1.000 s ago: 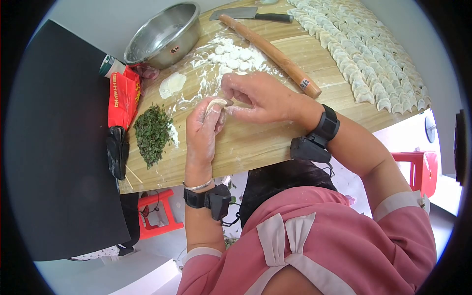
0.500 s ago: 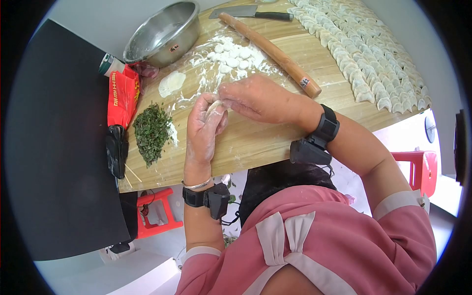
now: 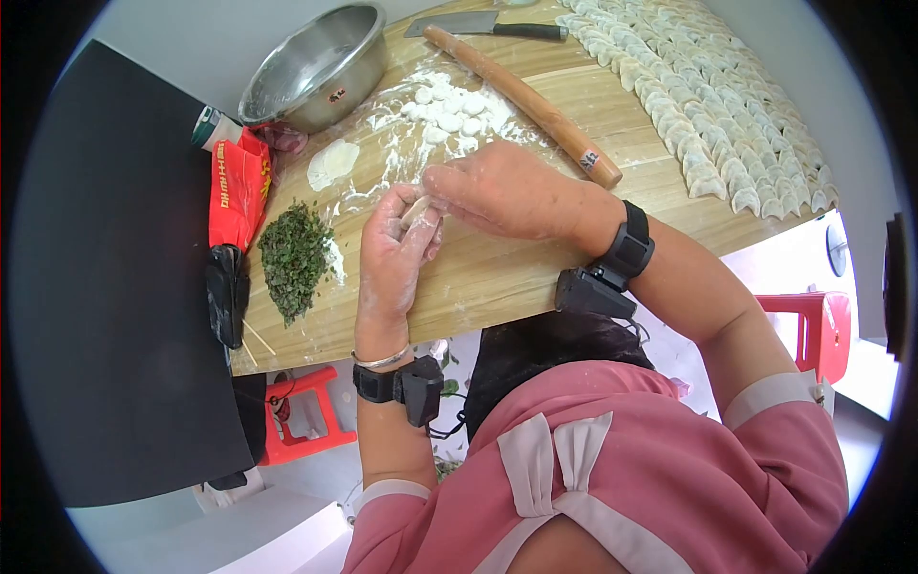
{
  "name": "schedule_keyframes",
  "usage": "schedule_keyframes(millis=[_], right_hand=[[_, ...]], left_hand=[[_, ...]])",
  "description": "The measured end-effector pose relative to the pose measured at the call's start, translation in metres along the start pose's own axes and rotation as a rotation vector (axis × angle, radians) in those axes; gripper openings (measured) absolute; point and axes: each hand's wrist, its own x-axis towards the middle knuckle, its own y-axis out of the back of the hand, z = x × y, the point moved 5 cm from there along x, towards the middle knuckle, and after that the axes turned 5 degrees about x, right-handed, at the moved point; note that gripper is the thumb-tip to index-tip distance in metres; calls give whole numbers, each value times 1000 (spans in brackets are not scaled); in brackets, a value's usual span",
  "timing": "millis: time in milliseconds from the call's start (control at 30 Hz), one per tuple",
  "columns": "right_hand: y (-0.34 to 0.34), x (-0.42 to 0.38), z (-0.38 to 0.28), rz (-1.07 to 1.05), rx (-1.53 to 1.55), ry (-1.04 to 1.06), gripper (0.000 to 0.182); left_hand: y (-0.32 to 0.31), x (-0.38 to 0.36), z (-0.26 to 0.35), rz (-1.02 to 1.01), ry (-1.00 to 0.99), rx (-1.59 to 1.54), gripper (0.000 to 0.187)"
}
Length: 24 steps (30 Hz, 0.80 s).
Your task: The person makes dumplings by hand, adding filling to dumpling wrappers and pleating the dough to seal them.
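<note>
Over the front of the wooden table, my left hand (image 3: 393, 239) is closed around a dumpling (image 3: 415, 211), its thumb lying along the dough. My right hand (image 3: 497, 191) pinches the far edge of that same dumpling, fingers pressed together and touching the left fingertips. Most of the dumpling is hidden by my fingers. Beyond the hands, one flat dough wrapper (image 3: 334, 164) lies on the table, and several small floured dough pieces (image 3: 449, 112) sit in scattered flour. A pile of chopped green leaves (image 3: 295, 260) lies left of my left hand.
A rolling pin (image 3: 521, 96) and a cleaver (image 3: 488, 25) lie at the back. A steel bowl (image 3: 359, 91) stands back left, beside a red bag (image 3: 239, 182). Rows of finished dumplings (image 3: 708, 105) cover the right side. Red stools (image 3: 813, 330) stand below the table (image 3: 488, 287).
Both hands stay together on the dumpling. My right hand has shifted very slightly left, and slightly more of the dumpling shows at my left thumb.
</note>
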Motion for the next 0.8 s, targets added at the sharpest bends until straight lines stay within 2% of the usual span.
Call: schedule_keyframes(millis=[100,200,400,600,800], right_hand=[[-1,0,-1,50,24,30,15],[-1,1,3,-3,-11,-61,16],[9,0,9,58,215,-128,27],[-5,-1,3,-17,65,-30,16],[0,-1,4,164,282,-29,18]], left_hand=[[1,1,-1,-19,20,-30,12],[3,1,-1,15,2,-26,11],[5,1,0,-8,-1,-45,12],[5,-2,-7,-42,105,-23,20],[11,1,-7,113,52,-150,21]])
